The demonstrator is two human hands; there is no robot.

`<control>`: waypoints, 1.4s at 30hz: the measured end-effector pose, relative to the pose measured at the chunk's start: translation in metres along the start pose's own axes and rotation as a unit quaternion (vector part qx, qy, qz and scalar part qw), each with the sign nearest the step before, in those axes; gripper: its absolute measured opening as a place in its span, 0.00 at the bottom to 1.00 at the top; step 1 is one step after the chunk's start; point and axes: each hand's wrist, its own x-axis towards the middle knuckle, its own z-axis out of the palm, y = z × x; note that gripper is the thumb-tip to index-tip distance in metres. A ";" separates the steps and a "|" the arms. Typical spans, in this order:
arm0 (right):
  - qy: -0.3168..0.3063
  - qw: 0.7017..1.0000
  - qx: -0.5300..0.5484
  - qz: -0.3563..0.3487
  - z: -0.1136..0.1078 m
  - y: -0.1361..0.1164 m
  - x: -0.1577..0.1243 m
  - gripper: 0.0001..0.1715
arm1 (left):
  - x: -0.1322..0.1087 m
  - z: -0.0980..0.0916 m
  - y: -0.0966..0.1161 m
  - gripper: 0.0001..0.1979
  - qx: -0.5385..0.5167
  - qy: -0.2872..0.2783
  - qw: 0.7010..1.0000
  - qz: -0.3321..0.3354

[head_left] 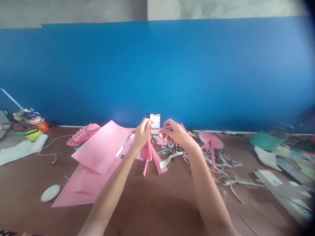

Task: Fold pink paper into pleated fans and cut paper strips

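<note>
Between the fingers of my left hand [142,132] is the upper end of a pleated pink paper [147,149], whose folds hang down toward the table. My right hand [175,132] is closed around what looks like a roll of clear tape [161,133], partly covered by the fingers. Both hands are raised above the table, a short gap apart. A folded pink strip [157,160] slants down beside the pleated paper. Just behind the hands, a phone [155,124] stands upright with its screen lit.
Flat pink sheets [103,147] and a pleated pink rosette [86,132] lie left, near a white oval object [50,193]. On the right are a pink paper fan [213,141], tangled pale strips [228,180] and a green piece [265,141]. A blue wall [157,65] rises behind.
</note>
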 end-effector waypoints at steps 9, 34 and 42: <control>-0.019 0.999 -0.038 0.002 0.008 -0.004 0.001 0.05 | -0.004 0.004 0.007 0.15 -0.018 -0.145 0.989 0.011; -0.014 0.996 -0.088 -0.024 0.009 0.011 0.008 0.09 | -0.003 0.001 0.009 0.17 -0.005 -0.126 0.992 0.002; -0.042 0.997 -0.058 -0.016 0.008 0.019 0.013 0.08 | -0.003 -0.008 0.020 0.13 0.005 -0.113 0.993 0.018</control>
